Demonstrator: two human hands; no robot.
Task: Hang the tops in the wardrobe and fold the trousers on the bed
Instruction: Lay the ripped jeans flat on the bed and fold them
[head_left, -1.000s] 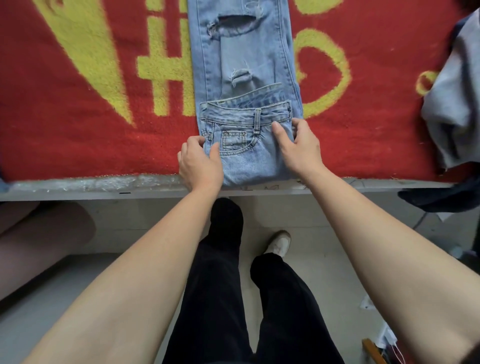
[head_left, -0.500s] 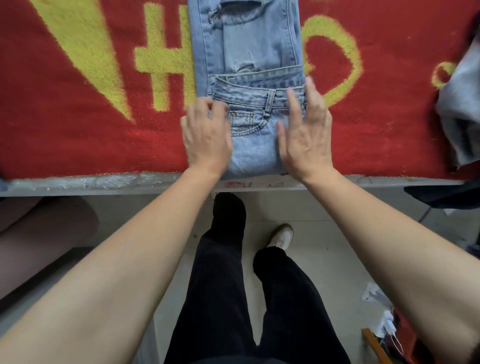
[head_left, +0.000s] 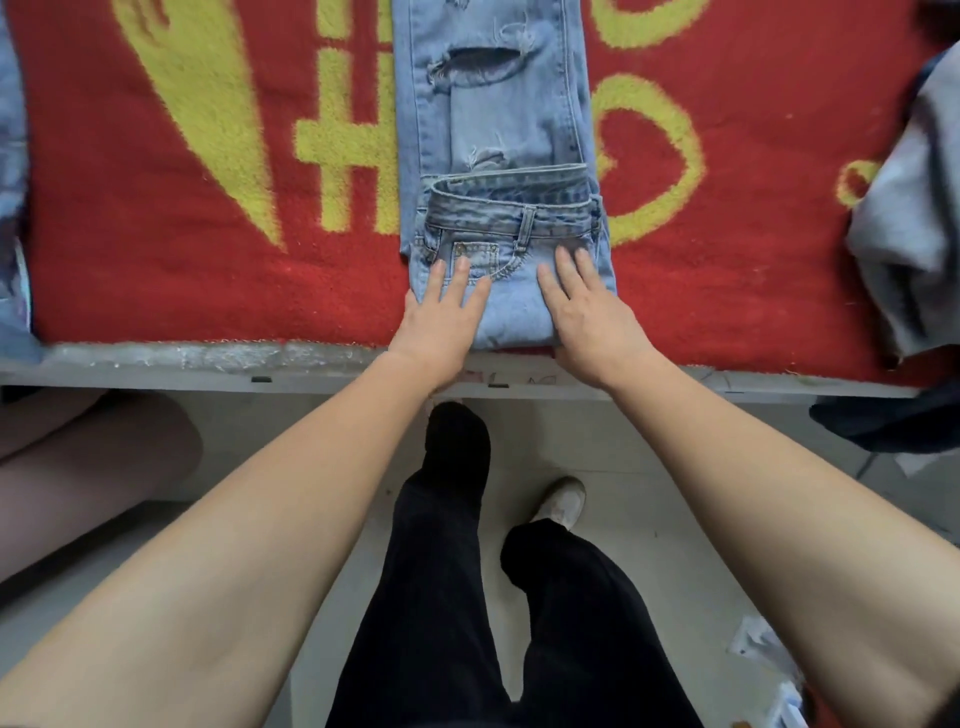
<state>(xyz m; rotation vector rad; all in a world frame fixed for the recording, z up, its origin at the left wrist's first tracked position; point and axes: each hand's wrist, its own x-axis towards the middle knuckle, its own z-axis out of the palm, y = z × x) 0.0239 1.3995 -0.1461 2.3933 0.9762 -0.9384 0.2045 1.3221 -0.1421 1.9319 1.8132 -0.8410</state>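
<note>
Both hands, left hand (head_left: 441, 322) and right hand (head_left: 592, 317), fingers spread flat on the ripped jeans (head_left: 498, 135); I'd press that fold evenly before rolling on.

Two hands (head_left: 441, 325) (head_left: 595, 319), one jeans (head_left: 493, 130) (ripped), one grey garment (head_left: 909, 234)

Bare red-and-yellow pile blanket (head_left: 130, 260) lies open on both sides of the light-blue ripped denim jeans (head_left: 493, 130); a crumpled grey cloth garment (head_left: 909, 234) crowds the right edge.
</note>
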